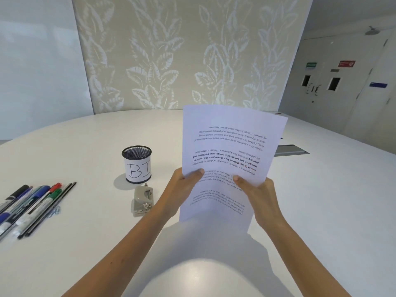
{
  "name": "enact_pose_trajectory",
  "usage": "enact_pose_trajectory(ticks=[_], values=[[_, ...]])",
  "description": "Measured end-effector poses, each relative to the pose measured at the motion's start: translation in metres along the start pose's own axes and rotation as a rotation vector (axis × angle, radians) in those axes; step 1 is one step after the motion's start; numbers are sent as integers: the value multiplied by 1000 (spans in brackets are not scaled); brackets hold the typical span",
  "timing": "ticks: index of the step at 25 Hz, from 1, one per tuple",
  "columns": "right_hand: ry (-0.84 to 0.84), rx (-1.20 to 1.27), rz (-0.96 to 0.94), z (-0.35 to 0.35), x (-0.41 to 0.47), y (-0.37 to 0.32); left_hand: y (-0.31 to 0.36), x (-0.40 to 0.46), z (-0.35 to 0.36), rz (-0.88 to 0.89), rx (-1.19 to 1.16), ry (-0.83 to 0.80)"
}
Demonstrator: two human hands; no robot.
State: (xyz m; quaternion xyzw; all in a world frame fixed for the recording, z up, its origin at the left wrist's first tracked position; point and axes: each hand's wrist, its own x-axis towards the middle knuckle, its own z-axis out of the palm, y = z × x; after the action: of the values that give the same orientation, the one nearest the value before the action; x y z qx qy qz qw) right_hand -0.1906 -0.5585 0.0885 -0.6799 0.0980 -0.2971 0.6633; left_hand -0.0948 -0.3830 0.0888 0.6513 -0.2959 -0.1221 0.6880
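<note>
At frame centre the left hand (184, 186) and right hand (259, 195) both pinch the printed sheets (231, 144) upright, probably to even their edges for the hole punch (143, 200) nearby.

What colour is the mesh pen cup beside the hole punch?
Black, the pen cup wearing a white label marked BI; head view shows it best.

sheets of paper (230, 144) | white, printed in black, one paragraph bold | text upside down to the camera | overlapped, front sheet offset higher, tilted slightly right | near upright, lifted clear of the counter (321, 211), right of centre
</note>
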Motion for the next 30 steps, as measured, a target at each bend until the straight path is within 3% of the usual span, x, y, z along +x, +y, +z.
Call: enact_pose_trajectory(ticks=[3, 6, 8, 11, 13, 16, 18, 20, 23, 24, 27, 30], values=[[70, -94, 70, 2, -8, 23, -17, -1, 10, -64, 30, 54], [137, -266, 16, -2, -2, 16, -8, 8, 11, 12, 57, 167], [142, -430, -94, -14, 7, -4, 15, 17, 0, 200, 191, 307], [0, -742, -196, -33, 22, -51, 60, 29, -28, 591, 702, 453], [-131, -1006, -251, -42, 29, -76, 84, 32, -45, 641, 821, 288], [-243, -1225, -397, -41, 34, -98, 99, 33, -57, 321, 725, -93], [-232, -1276, -528, -41, 35, -105, 94, 32, -55, 246, 665, -115], [-92, -1176, -595, -49, 36, -108, 81, 31, -54, 241, 528, -53], [218, -771, -555, -69, 34, -107, 59, 28, -60, 201, 207, 59], [252, -598, -530, -74, 33, -105, 53, 28, -61, 190, 126, 72], [104, -45, -365, -73, 29, -94, 36, 26, -54, 173, -72, 24], [28, 70, -233, -63, 27, -70, 19, 23, -39, 134, -180, -17]])
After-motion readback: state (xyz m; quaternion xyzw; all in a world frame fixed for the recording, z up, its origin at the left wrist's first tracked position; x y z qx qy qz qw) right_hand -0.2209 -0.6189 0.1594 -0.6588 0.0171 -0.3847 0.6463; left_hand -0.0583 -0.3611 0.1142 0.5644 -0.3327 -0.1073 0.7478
